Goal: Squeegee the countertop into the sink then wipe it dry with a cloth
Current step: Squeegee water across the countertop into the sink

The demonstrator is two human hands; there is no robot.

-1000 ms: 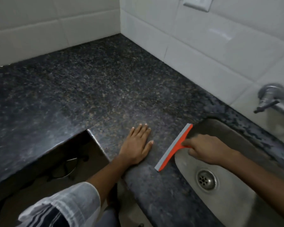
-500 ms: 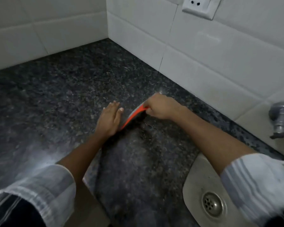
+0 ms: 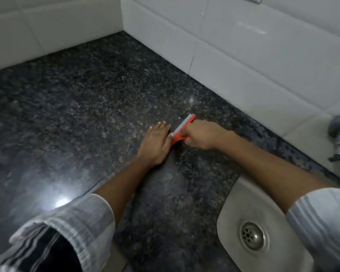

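Squeegee back out on the tabletop for a fresh pull.

Nearest, the sink (image 3: 230,211). Since a second ago the right hand (image 3: 201,136), fingers wrapped round the squeegee (image 3: 182,128), has carried it from the sink's rim outward; left hand (image 3: 155,144) lies flat alongside, seemingly touching it. Beyond: dark granite tabletop (image 3: 86,107), white tiles (image 3: 243,55).

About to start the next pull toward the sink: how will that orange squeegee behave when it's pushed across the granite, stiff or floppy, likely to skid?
The squeegee looks like thin plastic, so probably light. Its straight grey blade edge suggests a stiff frame; the strip itself may flex slightly. The countertop is glossy, so it should glide easily. The right hand grips the handle.
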